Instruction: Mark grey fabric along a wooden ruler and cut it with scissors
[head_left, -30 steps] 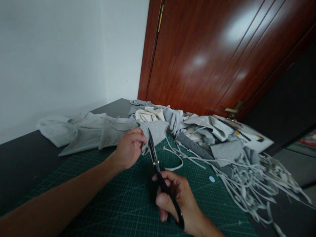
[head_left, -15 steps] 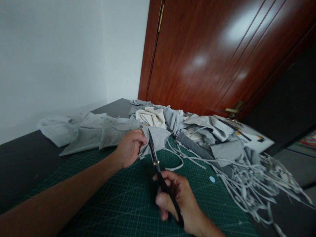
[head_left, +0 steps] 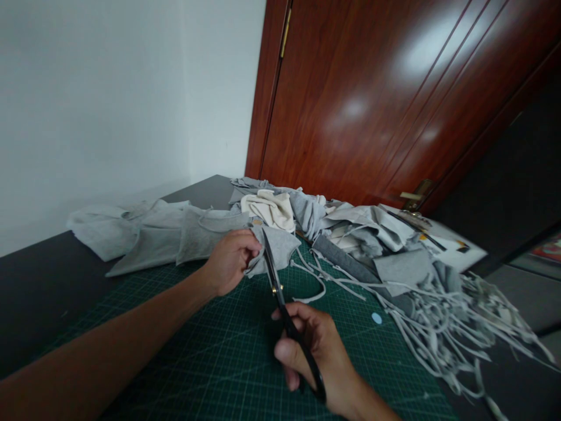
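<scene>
My left hand (head_left: pixel 232 260) is closed on the edge of a light grey piece of fabric (head_left: pixel 283 245), pinched between thumb and fingers. Black-handled scissors (head_left: pixel 284 313) are in my right hand (head_left: pixel 318 354), with fingers and thumb through the handle loops. Their blades point away from me and lie across the fabric just right of my left fingertips. Whether the blades are fully closed is hard to tell. Below both hands spreads a green cutting mat (head_left: pixel 210 362) with a grid of lines.
Grey fabric pieces (head_left: pixel 153 234) lie on the left of the dark table (head_left: pixel 35 286). Cream cloth (head_left: pixel 269 209) and more grey scraps sit at the back. A tangle of grey strips (head_left: pixel 442 333) covers the right side. A small pale disc (head_left: pixel 376 318) rests on the mat.
The grey fabric has shifted slightly at its lower and right edges. Both hands and the scissors stay almost in the same place.
</scene>
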The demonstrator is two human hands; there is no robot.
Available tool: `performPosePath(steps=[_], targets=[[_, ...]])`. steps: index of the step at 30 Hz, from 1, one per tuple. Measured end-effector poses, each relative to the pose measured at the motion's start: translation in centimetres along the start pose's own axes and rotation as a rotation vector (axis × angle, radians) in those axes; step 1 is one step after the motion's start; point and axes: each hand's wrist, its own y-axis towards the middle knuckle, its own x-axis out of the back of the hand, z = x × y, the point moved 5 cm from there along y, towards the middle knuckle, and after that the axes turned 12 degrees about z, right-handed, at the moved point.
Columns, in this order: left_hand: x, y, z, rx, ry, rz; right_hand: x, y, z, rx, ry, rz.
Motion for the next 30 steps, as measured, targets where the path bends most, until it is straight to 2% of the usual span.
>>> performPosePath(steps=[30], targets=[[-0.27, -0.18, -0.68, -0.057, 0.007, 0.015, 0.29, -0.14, 0.02, -0.078, -0.057, -0.051]])
